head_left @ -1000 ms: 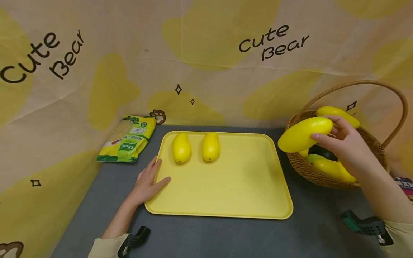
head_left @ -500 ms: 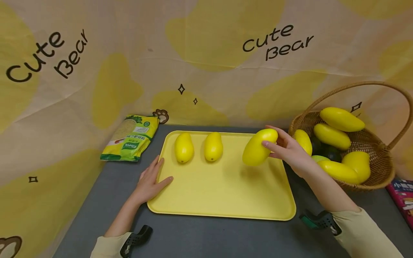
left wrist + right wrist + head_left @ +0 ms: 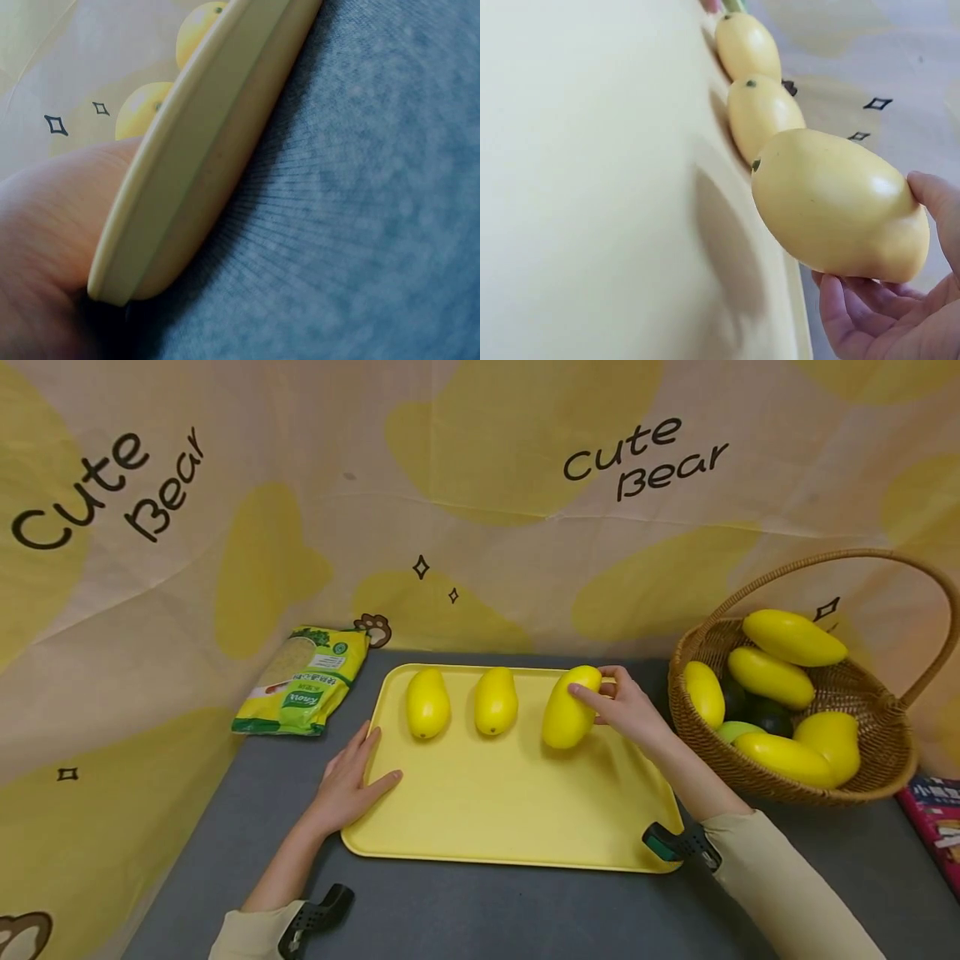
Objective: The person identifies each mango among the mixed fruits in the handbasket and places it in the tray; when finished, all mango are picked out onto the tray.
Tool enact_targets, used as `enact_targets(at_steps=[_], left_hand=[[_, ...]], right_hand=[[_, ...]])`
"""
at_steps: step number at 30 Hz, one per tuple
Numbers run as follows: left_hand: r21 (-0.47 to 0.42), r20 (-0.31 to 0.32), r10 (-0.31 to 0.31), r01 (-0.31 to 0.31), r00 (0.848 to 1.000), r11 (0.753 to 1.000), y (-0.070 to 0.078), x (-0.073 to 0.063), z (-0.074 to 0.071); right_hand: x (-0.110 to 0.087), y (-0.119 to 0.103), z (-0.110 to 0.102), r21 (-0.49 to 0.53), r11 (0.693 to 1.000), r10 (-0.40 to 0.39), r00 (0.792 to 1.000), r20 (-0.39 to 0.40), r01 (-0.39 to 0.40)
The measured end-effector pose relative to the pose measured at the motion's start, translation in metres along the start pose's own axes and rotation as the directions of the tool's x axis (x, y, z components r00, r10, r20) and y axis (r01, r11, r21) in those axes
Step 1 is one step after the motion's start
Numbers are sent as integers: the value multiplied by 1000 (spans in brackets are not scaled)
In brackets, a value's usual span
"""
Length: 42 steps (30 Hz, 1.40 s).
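Observation:
My right hand (image 3: pixel 628 704) pinches a yellow mango (image 3: pixel 570 710) between thumb and fingers, over the back right part of the yellow tray (image 3: pixel 495 810). In the right wrist view this mango (image 3: pixel 836 202) hangs a little above the tray, its shadow falling apart from it. Two more mangoes lie side by side on the tray, one at the back left (image 3: pixel 427 703) and one at the back middle (image 3: pixel 496 702). My left hand (image 3: pixel 347 789) rests on the tray's left edge with its fingers extended and thumb over the rim.
A wicker basket (image 3: pixel 720 772) with a tall handle stands right of the tray, holding several mangoes and some dark and green produce. A yellow-green food packet (image 3: pixel 303 685) lies at the back left. Something pink and printed (image 3: pixel 937 827) shows at the right edge. Patterned cloth hangs behind.
My right hand has carried the mango left from above the basket to above the tray, turning it more upright and lowering it. The left hand has stayed on the tray's edge.

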<state>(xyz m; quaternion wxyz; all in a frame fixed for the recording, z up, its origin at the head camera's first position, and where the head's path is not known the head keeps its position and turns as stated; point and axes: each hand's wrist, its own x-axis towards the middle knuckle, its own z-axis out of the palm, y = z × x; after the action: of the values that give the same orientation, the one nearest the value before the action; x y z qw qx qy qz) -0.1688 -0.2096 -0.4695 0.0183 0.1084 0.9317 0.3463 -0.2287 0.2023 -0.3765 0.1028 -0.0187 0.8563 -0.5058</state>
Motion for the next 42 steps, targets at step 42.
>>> enact_targets(at_steps=[42], left_hand=[[-9,2,0,0,1000,1000,1,-1,-1]], right_hand=[[-10,30,20,-432,856,-295,955,41,283]])
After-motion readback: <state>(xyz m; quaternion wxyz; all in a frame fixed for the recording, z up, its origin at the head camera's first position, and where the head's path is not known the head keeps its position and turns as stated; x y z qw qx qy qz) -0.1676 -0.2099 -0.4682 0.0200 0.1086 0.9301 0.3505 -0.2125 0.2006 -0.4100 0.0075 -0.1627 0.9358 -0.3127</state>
